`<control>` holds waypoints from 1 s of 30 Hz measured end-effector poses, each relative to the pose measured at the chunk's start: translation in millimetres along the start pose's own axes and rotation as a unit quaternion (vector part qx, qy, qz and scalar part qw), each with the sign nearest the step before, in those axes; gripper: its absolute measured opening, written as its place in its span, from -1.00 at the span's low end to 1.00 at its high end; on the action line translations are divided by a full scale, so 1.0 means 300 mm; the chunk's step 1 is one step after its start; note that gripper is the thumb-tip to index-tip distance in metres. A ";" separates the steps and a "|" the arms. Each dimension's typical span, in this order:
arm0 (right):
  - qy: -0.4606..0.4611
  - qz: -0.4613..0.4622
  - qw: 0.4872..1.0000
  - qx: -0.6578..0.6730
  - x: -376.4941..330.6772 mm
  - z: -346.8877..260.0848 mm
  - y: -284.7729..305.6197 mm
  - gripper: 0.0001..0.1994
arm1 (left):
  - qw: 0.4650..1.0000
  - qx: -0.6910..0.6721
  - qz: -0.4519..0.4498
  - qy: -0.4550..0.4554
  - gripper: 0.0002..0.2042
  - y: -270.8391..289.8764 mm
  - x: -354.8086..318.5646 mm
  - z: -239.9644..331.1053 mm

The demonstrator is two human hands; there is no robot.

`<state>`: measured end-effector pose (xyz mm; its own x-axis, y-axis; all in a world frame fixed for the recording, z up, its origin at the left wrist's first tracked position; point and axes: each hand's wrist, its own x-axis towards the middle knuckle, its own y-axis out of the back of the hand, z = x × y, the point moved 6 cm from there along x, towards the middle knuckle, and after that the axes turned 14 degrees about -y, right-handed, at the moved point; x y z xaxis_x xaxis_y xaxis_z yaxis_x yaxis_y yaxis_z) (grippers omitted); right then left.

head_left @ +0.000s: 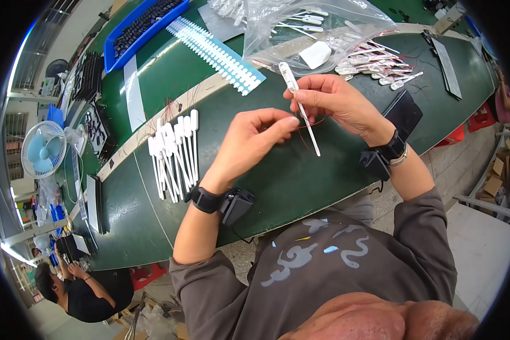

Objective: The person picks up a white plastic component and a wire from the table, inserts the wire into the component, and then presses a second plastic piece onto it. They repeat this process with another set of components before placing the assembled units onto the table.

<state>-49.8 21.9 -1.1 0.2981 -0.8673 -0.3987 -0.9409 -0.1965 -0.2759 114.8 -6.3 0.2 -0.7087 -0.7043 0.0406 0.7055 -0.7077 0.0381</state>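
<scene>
My right hand (334, 102) holds a white paddle-shaped plastic stick (287, 73) between thumb and fingers. Its oval head points away from me and its thin stem slants down toward me. A thin red wire (311, 136) loops around the stem. My left hand (255, 139) is closed in a pinch beside the stem, at the wire; its fingertips partly hide what they grip. Left of my left hand lies a bunch of similar white sticks (175, 147), heads away from me. Beyond my right hand is a pile of white sticks with red wires (379, 62).
Behind my hands, a clear plastic bag (266, 34) lies on the green table (232, 204). A blue sheet of white stickers (221, 56) and a blue bin of dark parts (109, 54) sit farther left. A black phone-like slab (403, 116) lies by my right wrist. A co-worker (93, 297) sits at lower left.
</scene>
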 end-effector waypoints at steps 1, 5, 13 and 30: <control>-0.001 -0.001 1.000 0.001 0.004 0.008 -0.001 -0.73 | 1.000 -0.018 -0.008 0.018 -0.74 -0.018 0.002 -0.005; -0.001 0.002 1.000 0.008 0.010 0.020 0.006 -0.71 | 0.995 -0.072 -0.009 0.074 -0.76 -0.022 -0.002 -0.024; -0.007 0.015 1.000 0.009 0.006 0.015 0.015 -0.69 | 0.994 0.029 0.106 -0.001 -0.83 0.026 0.005 -0.020; -0.046 -0.028 0.991 -0.125 0.012 0.089 -0.044 -0.70 | 0.807 0.458 0.132 -0.348 -0.86 0.020 -0.002 0.108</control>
<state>-32.1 33.6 -22.1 0.3538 -0.8088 -0.4698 -0.9295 -0.3601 -0.0800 119.6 -8.2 32.9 -0.5856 -0.3969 0.7067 0.7627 0.0253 0.6463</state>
